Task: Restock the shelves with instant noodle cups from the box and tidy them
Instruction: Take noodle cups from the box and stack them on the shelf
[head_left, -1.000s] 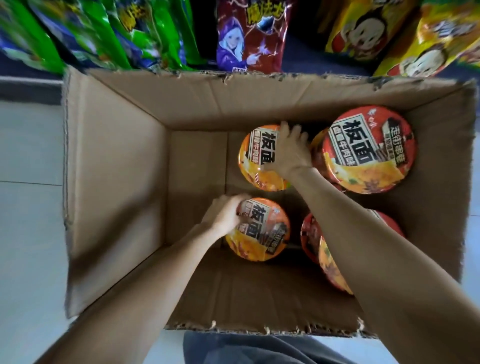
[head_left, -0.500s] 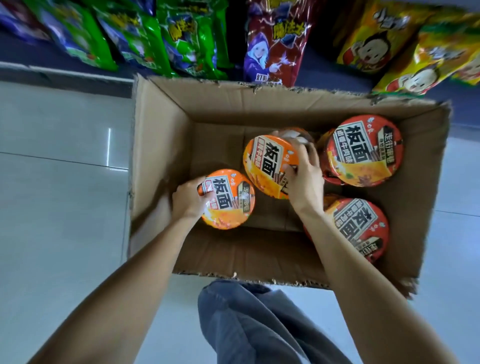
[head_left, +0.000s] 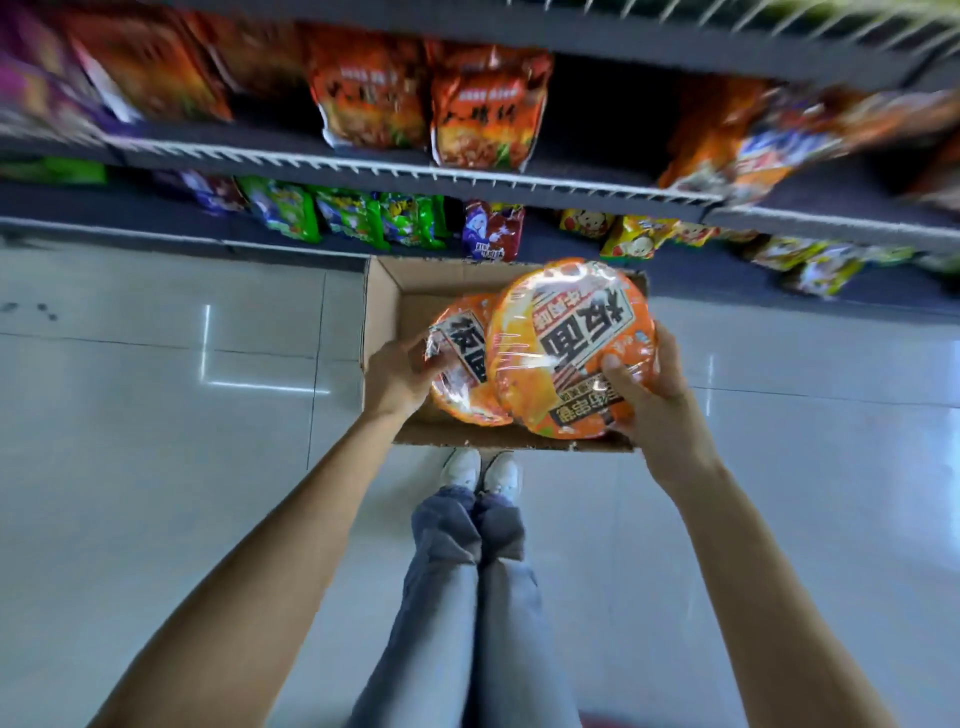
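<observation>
**A:** Where are we, measured from the cardboard box (head_left: 384, 312)?

**B:** We stand just behind the box, which sits open on the pale tiled floor (head_left: 156, 467). Our shoes (head_left: 480, 470) are beside its near edge. Beyond its far edge the shelves (head_left: 415, 174) rise in tiers, packed with snack bags and noodle packets (head_left: 483, 109); these are blurred.

**A:** And what are we holding?

**B:** Two instant noodle cups, both raised above the box. Our left hand (head_left: 397, 376) grips the smaller-looking cup (head_left: 460, 364) by its rim, fingers curled round its left side. Our right hand (head_left: 649, 387) grips the nearer cup (head_left: 569, 348), thumb pressed on the shrink-wrapped lid, fingers wrapped behind. The right cup overlaps the left one.

**A:** Why lids toward us, tilted?

**B:** We judge that gripping at the rim leaves each base free to be set down on a shelf. One cup per hand halves the trips.

**A:** Anything left in the box?

**B:** We cannot tell; the cups hide most of its inside.

**A:** Which shelf takes them?

**B:** Not clear. A dark gap shows right of the orange packets, well above the box.
</observation>
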